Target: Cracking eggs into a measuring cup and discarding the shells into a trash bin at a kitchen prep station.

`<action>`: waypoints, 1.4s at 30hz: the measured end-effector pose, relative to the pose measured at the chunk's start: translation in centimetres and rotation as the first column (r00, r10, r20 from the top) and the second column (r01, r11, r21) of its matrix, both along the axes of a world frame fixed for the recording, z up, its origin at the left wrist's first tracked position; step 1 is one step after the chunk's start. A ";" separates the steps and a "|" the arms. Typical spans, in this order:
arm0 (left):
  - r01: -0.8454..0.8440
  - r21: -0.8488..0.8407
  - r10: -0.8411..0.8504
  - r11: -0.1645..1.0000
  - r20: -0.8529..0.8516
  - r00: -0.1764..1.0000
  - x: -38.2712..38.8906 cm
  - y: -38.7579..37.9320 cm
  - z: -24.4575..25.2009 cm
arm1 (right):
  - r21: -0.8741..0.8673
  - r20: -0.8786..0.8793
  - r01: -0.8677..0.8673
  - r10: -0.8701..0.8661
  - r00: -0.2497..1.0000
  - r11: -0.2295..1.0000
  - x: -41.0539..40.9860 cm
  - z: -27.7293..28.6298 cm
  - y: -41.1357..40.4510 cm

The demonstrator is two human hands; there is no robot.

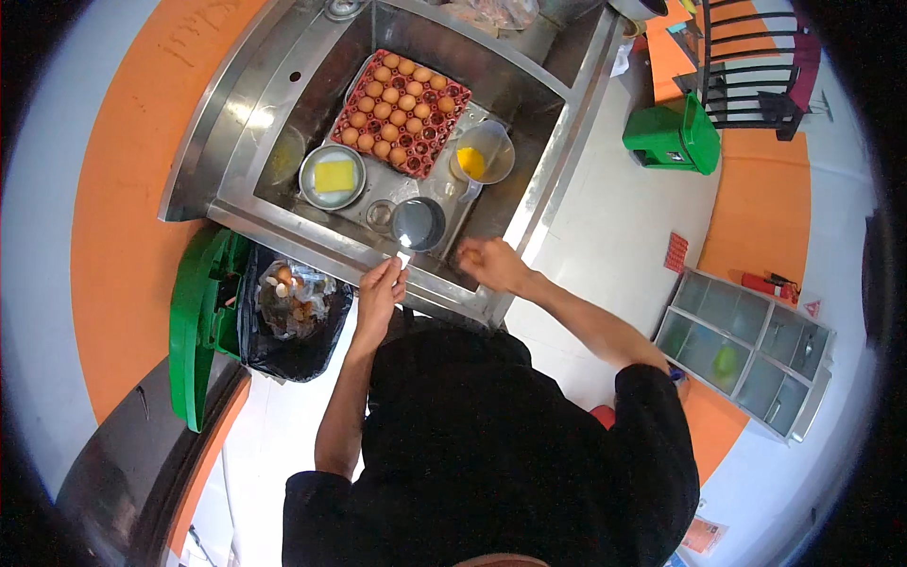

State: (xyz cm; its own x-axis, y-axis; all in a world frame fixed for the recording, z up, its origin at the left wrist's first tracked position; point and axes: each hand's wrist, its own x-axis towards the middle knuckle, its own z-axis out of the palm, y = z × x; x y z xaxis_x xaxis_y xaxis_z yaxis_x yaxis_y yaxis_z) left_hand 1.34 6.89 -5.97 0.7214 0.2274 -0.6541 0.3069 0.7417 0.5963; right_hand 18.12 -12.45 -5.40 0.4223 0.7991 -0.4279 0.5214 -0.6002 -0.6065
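My left hand (382, 287) grips the white handle of a small, dark, round pan or strainer (419, 223), whose bowl is over the steel sink (297, 195). At the sink's near right corner my right hand (496, 264) is curled around a brown rounded thing, seemingly an egg (473, 255); blur hides its detail. Ahead of it stands a clear plastic jug (496, 152) with yellow egg (470, 163) inside. A red egg tray (425, 159), partly filled with brown eggs (390, 132), lies farther back. To its left, a yellow sponge (334, 176) rests in a round metal bowl (306, 186).
Left of my body, a green bin (190, 333) with a black liner (333, 354) holds eggshells and plastic. Another green bin (669, 135) stands on the floor at right, near a black rack (751, 64). A glass-fronted cabinet (751, 347) is farther right.
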 end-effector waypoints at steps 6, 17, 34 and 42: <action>0.164 -0.033 -0.164 0.986 0.029 0.986 0.4 -2.1 1.7 | 0.253 -0.332 0.445 -0.355 0.874 0.859 -0.2 6.1 3.8; 0.185 -0.126 -0.173 0.975 0.103 0.980 2.8 -3.4 4.7 | 0.399 0.114 0.298 -0.369 0.923 0.867 -0.3 9.8 4.4; 0.137 -0.178 -0.107 0.974 0.172 0.979 2.9 -3.2 4.5 | 0.454 0.098 0.421 -0.513 0.853 0.785 0.5 12.4 4.6; 0.147 -0.146 -0.120 0.978 0.184 0.976 2.6 -2.9 4.5 | 0.453 0.141 0.372 -0.477 0.867 0.810 0.4 12.4 4.5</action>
State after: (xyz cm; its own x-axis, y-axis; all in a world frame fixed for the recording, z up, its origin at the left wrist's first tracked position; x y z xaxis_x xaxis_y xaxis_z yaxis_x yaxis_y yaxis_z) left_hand 3.94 3.94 -1.43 0.8436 0.0251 -0.5365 0.3120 0.7901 0.5276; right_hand 18.52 -7.94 6.97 0.8050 0.5916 0.0447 0.4293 -0.5288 -0.7322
